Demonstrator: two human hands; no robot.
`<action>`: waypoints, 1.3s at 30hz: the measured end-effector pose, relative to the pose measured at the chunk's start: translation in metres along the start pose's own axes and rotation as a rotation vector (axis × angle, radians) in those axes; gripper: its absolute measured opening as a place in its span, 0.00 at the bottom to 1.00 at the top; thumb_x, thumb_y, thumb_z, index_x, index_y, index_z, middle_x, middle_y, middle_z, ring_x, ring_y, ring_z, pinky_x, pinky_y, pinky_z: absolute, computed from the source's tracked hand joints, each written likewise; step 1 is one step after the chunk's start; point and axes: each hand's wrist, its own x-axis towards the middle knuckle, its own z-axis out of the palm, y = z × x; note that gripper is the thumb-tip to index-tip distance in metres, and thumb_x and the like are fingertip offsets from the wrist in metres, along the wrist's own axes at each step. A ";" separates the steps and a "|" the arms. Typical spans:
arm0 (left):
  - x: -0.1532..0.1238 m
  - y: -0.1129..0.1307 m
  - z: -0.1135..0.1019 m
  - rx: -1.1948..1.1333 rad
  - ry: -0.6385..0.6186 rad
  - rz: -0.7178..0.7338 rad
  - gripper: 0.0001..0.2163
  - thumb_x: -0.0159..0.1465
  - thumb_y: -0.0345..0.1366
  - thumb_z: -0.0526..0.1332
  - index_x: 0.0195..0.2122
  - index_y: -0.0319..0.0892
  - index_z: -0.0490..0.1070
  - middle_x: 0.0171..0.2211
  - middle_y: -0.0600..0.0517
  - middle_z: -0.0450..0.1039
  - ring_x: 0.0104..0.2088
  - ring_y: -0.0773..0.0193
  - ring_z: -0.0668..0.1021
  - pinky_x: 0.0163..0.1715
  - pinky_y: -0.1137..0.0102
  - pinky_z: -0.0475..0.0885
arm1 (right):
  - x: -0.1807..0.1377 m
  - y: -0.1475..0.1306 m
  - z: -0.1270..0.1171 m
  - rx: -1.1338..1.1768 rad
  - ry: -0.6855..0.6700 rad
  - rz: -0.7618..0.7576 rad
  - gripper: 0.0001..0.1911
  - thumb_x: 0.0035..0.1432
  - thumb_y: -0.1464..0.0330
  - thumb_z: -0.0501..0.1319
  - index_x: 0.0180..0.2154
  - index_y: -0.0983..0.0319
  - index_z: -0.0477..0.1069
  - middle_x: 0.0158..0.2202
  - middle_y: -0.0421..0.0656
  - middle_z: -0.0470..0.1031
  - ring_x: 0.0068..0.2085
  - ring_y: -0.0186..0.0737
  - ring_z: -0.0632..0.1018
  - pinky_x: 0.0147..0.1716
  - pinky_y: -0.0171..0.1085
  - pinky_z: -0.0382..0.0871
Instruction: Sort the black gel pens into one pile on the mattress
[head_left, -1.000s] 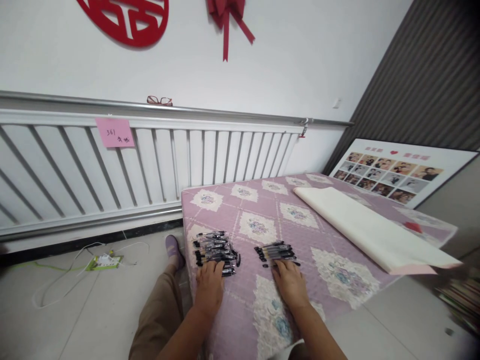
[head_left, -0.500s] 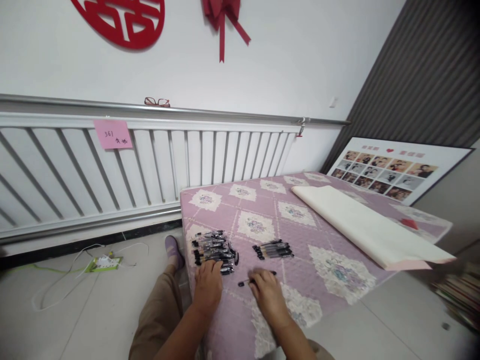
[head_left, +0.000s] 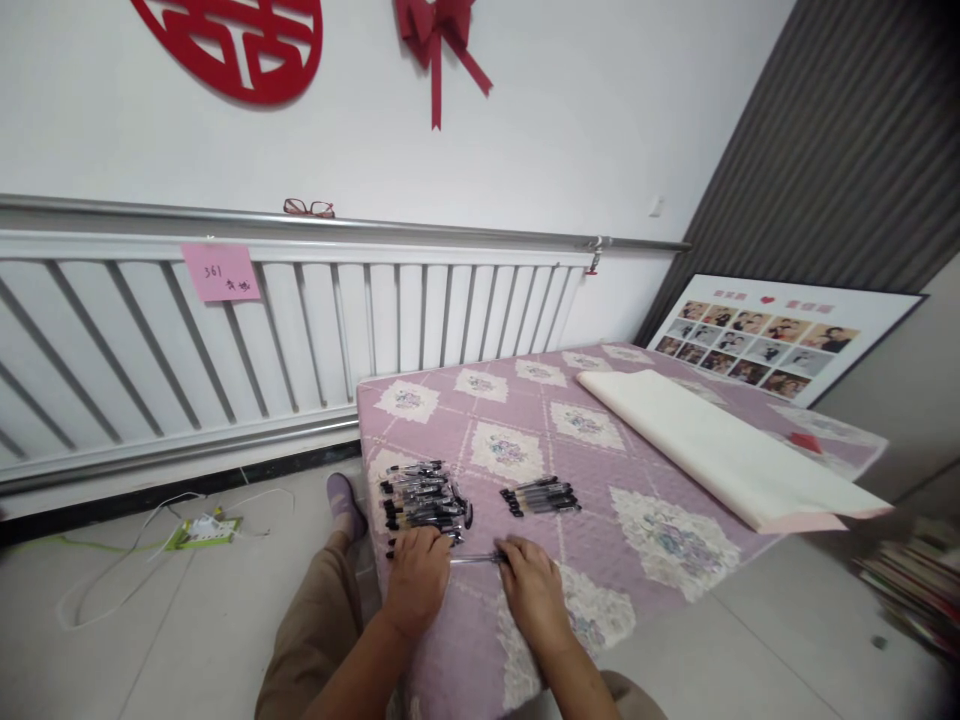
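A slim clear pen (head_left: 474,559) stretches level between my two hands, low over the purple patterned cloth. The fingers of my left hand (head_left: 418,575) are closed at its left end, beside the near edge of a pile of black-capped pens (head_left: 421,500). My right hand (head_left: 534,590) pinches the dark right end, its fingertips curled and partly hidden. Several similar pens lie side by side in a smaller group (head_left: 540,496), just beyond my right hand.
The patterned cloth (head_left: 517,585) covers a bed-like surface. A long cream sheet (head_left: 675,440) lies folded on the right, with a red piece (head_left: 806,442) near it. Behind stands a white radiator (head_left: 337,320). A power strip (head_left: 202,532) with cables rests on the floor at left.
The pen in my right hand has come to span the space between my hands, and my left hand now meets its left end. The view has shifted slightly.
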 end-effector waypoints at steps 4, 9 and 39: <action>-0.004 0.006 -0.005 -0.033 -0.037 0.132 0.08 0.66 0.37 0.59 0.46 0.49 0.70 0.44 0.53 0.70 0.47 0.59 0.69 0.50 0.62 0.59 | -0.005 -0.023 -0.006 0.067 -0.048 -0.079 0.16 0.56 0.76 0.54 0.43 0.56 0.72 0.46 0.44 0.75 0.49 0.44 0.72 0.49 0.43 0.62; -0.002 0.010 -0.010 0.028 -0.187 0.197 0.09 0.65 0.41 0.60 0.46 0.49 0.69 0.44 0.53 0.70 0.47 0.59 0.69 0.48 0.62 0.60 | -0.008 -0.039 -0.002 0.167 -0.065 -0.143 0.12 0.56 0.76 0.53 0.39 0.58 0.71 0.39 0.42 0.75 0.42 0.42 0.74 0.44 0.41 0.64; -0.001 0.004 -0.003 -0.001 -0.242 0.093 0.07 0.68 0.35 0.53 0.41 0.45 0.71 0.39 0.51 0.72 0.39 0.61 0.73 0.40 0.68 0.65 | -0.004 -0.024 -0.003 0.701 0.031 0.197 0.13 0.56 0.59 0.58 0.38 0.60 0.73 0.37 0.44 0.78 0.39 0.43 0.77 0.41 0.39 0.70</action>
